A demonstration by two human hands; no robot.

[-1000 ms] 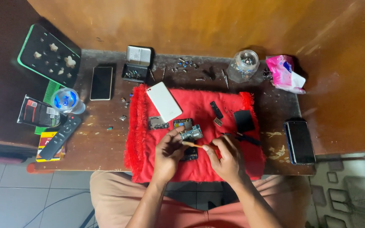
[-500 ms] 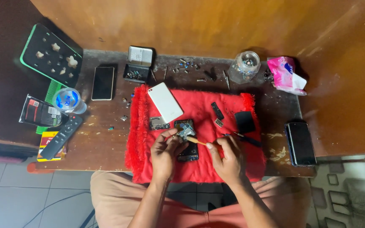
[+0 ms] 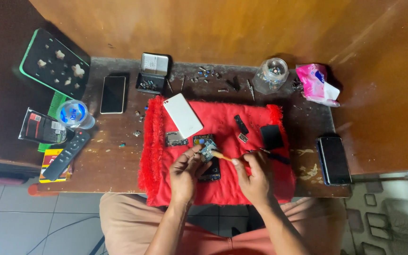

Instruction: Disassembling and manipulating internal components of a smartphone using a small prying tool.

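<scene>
Two hands work on a small circuit board over a red cloth.

The left hand (image 3: pixel 185 172) pinches the small circuit board (image 3: pixel 208 151) between fingertips, holding it just above a dark opened phone (image 3: pixel 209 163) that lies on the red fringed cloth (image 3: pixel 223 189). The right hand (image 3: pixel 256 177) is closed around a thin wooden-handled tool (image 3: pixel 223 156), its tip touching the board. On the cloth nearby lie a white phone back cover (image 3: pixel 182 115) and a black square part (image 3: pixel 272 137). On the wooden surface (image 3: pixel 114 160) beyond, an open metal tin (image 3: pixel 153 72) holds screws, a glass jar (image 3: pixel 271 74) stands near a pink tissue pack (image 3: pixel 315 85), and a remote (image 3: pixel 66 155) lies well to the left.
</scene>
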